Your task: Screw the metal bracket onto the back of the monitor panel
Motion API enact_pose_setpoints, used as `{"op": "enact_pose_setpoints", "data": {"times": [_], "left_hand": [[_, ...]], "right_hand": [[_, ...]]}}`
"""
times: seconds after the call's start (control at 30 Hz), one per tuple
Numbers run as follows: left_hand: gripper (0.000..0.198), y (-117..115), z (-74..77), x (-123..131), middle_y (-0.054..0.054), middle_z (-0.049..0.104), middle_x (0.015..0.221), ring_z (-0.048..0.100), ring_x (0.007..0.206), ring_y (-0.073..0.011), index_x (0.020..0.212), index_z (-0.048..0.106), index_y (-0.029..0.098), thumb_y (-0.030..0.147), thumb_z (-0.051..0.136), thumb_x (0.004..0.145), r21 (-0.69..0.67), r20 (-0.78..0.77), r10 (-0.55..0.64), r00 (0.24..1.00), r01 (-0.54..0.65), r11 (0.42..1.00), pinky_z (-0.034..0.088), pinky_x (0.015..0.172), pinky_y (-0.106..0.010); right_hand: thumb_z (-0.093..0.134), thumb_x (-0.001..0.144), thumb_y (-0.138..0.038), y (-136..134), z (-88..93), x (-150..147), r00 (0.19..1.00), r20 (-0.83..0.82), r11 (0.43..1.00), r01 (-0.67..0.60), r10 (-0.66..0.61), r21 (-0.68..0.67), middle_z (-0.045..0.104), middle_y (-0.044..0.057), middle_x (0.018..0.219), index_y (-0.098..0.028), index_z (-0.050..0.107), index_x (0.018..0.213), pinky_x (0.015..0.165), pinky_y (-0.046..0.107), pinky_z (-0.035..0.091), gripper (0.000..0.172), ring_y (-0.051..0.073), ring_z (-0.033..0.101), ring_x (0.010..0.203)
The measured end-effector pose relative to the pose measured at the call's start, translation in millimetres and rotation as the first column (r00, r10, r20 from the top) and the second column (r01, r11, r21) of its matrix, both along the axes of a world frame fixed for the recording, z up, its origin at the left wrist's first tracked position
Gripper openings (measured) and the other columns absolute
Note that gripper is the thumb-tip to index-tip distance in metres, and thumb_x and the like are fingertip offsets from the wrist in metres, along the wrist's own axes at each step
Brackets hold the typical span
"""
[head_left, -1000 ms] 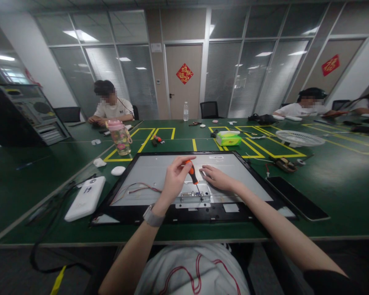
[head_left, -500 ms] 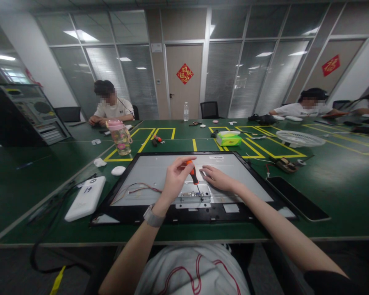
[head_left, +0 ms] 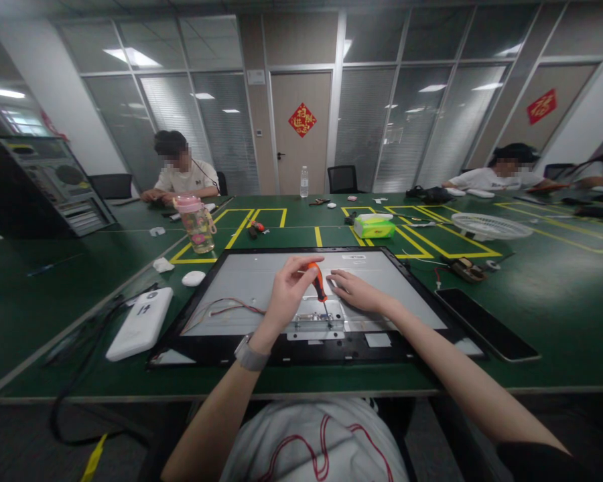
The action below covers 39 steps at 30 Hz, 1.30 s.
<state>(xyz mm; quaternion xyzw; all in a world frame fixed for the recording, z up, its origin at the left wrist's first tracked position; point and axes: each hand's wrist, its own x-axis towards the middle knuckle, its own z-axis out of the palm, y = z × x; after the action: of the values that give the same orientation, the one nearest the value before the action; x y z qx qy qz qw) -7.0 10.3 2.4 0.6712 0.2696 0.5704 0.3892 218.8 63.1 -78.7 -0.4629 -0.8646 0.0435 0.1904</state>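
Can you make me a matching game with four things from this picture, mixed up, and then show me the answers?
Things:
1. Screwdriver
2. Right hand
3. Pink-lidded bottle
4. Tissue packet

Clues:
A. Bright green
B. Resting on the grey panel
C. Standing upright on the table
D. Held by the left hand

Right pairs: 1-D, 2-B, 3-C, 4-A

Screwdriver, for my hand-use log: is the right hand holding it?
No, the left hand holds the screwdriver; the right hand rests on the panel.
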Motion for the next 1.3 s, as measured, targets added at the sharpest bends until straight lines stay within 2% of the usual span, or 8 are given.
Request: {"op": "enact_pose_setpoints", "data": {"times": [0.17,0.23,0.47,0.67,0.9,1.07,1.13,1.3], "left_hand": [[0.029,0.2,-0.4,1.0,-0.009,0.068,0.109,0.061,0.102,-0.0191,0.108,0.071,0.018,0.030,0.053,0.089,-0.027,0.061,-0.058,0.997,0.059,0.998,0.045,0.091,-0.029],[0.030,0.2,-0.8,1.0,-0.009,0.070,0.108,0.063,0.101,-0.0199,0.111,0.070,0.018,0.030,0.052,0.090,-0.057,0.084,-0.083,0.993,0.088,0.994,0.045,0.094,-0.031],[0.023,-0.3,-0.7,1.3,-0.005,0.066,0.094,0.061,0.083,-0.0145,0.102,0.073,0.019,0.029,0.064,0.083,0.003,0.014,-0.002,1.000,0.002,1.000,0.049,0.078,-0.025],[0.030,3.8,-4.0,0.6,-0.009,0.066,0.109,0.059,0.104,-0.0193,0.109,0.071,0.017,0.028,0.050,0.091,-0.005,0.064,-0.032,0.997,0.032,0.999,0.044,0.091,-0.030],[0.022,0.8,-0.2,1.3,-0.005,0.064,0.093,0.060,0.080,-0.0132,0.099,0.072,0.019,0.029,0.064,0.083,0.021,0.018,0.021,1.000,-0.021,1.000,0.048,0.072,-0.023],[0.026,0.3,0.9,0.5,-0.008,0.067,0.107,0.061,0.101,-0.0175,0.106,0.071,0.018,0.027,0.054,0.089,0.040,0.018,-0.010,1.000,0.009,0.999,0.046,0.089,-0.028],[0.026,-0.2,1.2,0.4,-0.008,0.068,0.104,0.062,0.097,-0.0169,0.107,0.070,0.018,0.027,0.054,0.089,0.026,0.023,-0.032,0.999,0.031,0.999,0.046,0.089,-0.029],[0.018,-0.6,0.3,1.9,-0.004,0.065,0.087,0.061,0.077,-0.0130,0.094,0.071,0.017,0.027,0.066,0.080,-0.003,0.026,-0.001,1.000,0.001,1.000,0.048,0.074,-0.025]], "right_hand": [[0.043,0.094,-0.026,0.5,-0.5,0.0,1.000,0.004,1.000,-0.003,0.003,0.006,0.050,0.017,0.138,-0.014,0.053,0.130,0.107,0.044,0.038,0.040,0.028,0.048,0.128],[0.043,0.094,-0.027,0.3,-0.4,0.0,1.000,0.007,1.000,-0.004,0.004,0.006,0.050,0.018,0.138,-0.014,0.053,0.131,0.107,0.044,0.038,0.040,0.028,0.048,0.127],[0.042,0.094,-0.027,-0.2,-0.1,-0.2,1.000,0.011,1.000,0.000,0.000,0.003,0.049,0.020,0.139,-0.011,0.052,0.131,0.108,0.044,0.038,0.041,0.029,0.047,0.128],[0.041,0.095,-0.027,0.8,-1.2,0.1,1.000,0.007,1.000,0.000,0.000,-0.001,0.048,0.020,0.140,-0.011,0.053,0.131,0.109,0.044,0.036,0.041,0.029,0.045,0.130],[0.041,0.095,-0.028,1.0,-2.3,0.5,1.000,0.016,1.000,0.005,-0.005,-0.001,0.049,0.020,0.139,-0.011,0.053,0.131,0.109,0.044,0.037,0.041,0.029,0.045,0.130],[0.041,0.095,-0.027,1.3,-3.3,0.5,1.000,0.010,1.000,0.005,-0.005,0.001,0.048,0.021,0.140,-0.010,0.053,0.131,0.109,0.046,0.036,0.041,0.030,0.045,0.131],[0.042,0.095,-0.027,1.6,-3.6,0.7,1.000,0.005,1.000,0.005,-0.005,0.001,0.048,0.020,0.140,-0.012,0.053,0.131,0.108,0.046,0.037,0.041,0.030,0.045,0.130],[0.043,0.094,-0.027,1.8,-3.4,0.8,1.000,0.008,1.000,0.007,-0.007,0.001,0.049,0.020,0.139,-0.011,0.053,0.130,0.108,0.044,0.037,0.041,0.030,0.045,0.130]]}}
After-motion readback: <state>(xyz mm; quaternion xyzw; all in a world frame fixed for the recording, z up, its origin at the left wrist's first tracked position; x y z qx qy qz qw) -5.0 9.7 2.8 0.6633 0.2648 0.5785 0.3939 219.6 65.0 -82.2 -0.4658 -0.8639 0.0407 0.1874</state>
